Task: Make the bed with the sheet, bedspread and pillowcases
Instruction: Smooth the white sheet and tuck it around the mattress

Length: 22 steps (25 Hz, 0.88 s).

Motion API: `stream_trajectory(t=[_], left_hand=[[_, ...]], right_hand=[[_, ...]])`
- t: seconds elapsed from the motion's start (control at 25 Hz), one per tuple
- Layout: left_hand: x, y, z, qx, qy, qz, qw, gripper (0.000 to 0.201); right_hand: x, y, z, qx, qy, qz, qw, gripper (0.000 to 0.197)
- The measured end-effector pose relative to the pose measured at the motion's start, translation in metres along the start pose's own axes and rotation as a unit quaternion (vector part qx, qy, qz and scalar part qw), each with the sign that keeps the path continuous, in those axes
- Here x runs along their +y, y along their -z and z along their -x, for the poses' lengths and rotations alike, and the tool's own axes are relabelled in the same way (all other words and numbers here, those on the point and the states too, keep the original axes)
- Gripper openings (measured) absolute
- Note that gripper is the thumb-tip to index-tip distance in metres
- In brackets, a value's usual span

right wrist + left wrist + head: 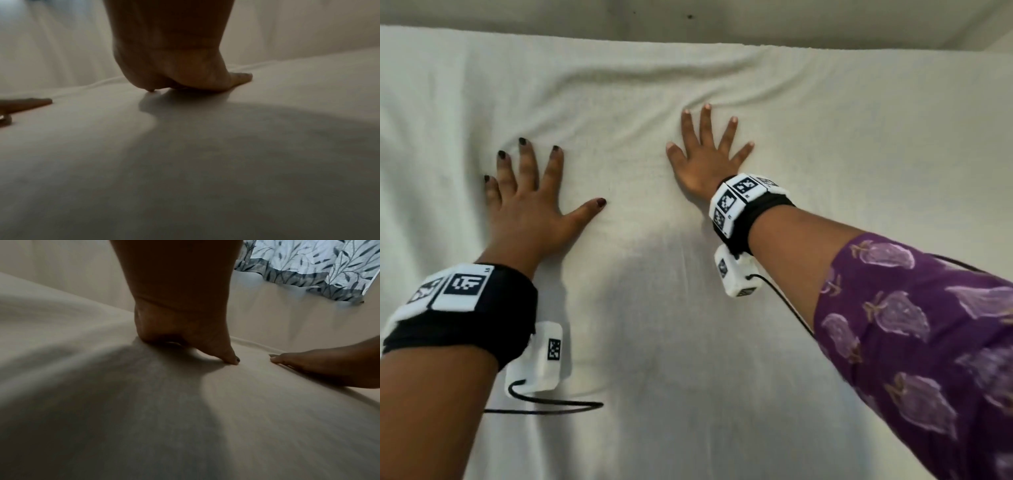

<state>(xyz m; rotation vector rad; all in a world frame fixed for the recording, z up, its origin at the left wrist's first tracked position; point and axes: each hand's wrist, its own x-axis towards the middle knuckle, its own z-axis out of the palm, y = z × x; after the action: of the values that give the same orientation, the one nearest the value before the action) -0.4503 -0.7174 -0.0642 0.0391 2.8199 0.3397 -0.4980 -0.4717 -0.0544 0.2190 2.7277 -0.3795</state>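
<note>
1. Both grips wide: left hand [527, 209] and right hand [707, 161] press flat, fingers spread, on the white cotton sheet [722, 342] covering the bed.
2. Smoothing well likely means sweeping outward from the sheet's middle toward the ripples [619, 78] beyond the fingertips.

This is a bedroom in a home. A bed [859, 120] fills almost the whole head view, covered edge to edge by a plain off-white sheet [688, 308] with soft wrinkles running toward the far edge. That far edge lies close against a bare, pale painted wall [722, 20] carrying a few small dark specks. In the left wrist view, a curtain [308, 264] printed with grey-blue leaves hangs above the bed's far right corner, daylight glowing through its cloth as at a window. The patterned purple sleeve [928, 325] on the person's right arm is everyday household clothing.
</note>
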Motion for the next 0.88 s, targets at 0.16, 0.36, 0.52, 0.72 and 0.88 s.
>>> stream_trajectory(t=[0.16, 0.36, 0.52, 0.72, 0.88], left_hand=[[-0.013, 0.011, -0.003, 0.002, 0.026, 0.03, 0.999, 0.11], [-0.025, 0.011, -0.01, -0.008, 0.08, 0.054, 0.995, 0.126], [-0.023, 0.008, 0.012, 0.045, 0.066, 0.049, 0.996, 0.113], [0.009, -0.027, 0.101, 0.059, -0.052, -0.003, 0.997, 0.076], [-0.005, -0.056, 0.128, 0.076, -0.06, -0.025, 0.995, 0.063]], right_hand=[[-0.051, -0.005, -0.009, -0.014, 0.035, 0.001, 0.999, 0.058], [-0.079, -0.001, -0.002, -0.082, 0.175, 0.052, 0.98, 0.052], [-0.083, -0.002, 0.038, -0.067, 0.2, -0.051, 0.976, 0.054], [-0.039, -0.058, 0.116, 0.021, 0.024, -0.014, 0.999, 0.066], [-0.066, -0.113, 0.176, 0.041, 0.103, 0.048, 0.993, 0.063]])
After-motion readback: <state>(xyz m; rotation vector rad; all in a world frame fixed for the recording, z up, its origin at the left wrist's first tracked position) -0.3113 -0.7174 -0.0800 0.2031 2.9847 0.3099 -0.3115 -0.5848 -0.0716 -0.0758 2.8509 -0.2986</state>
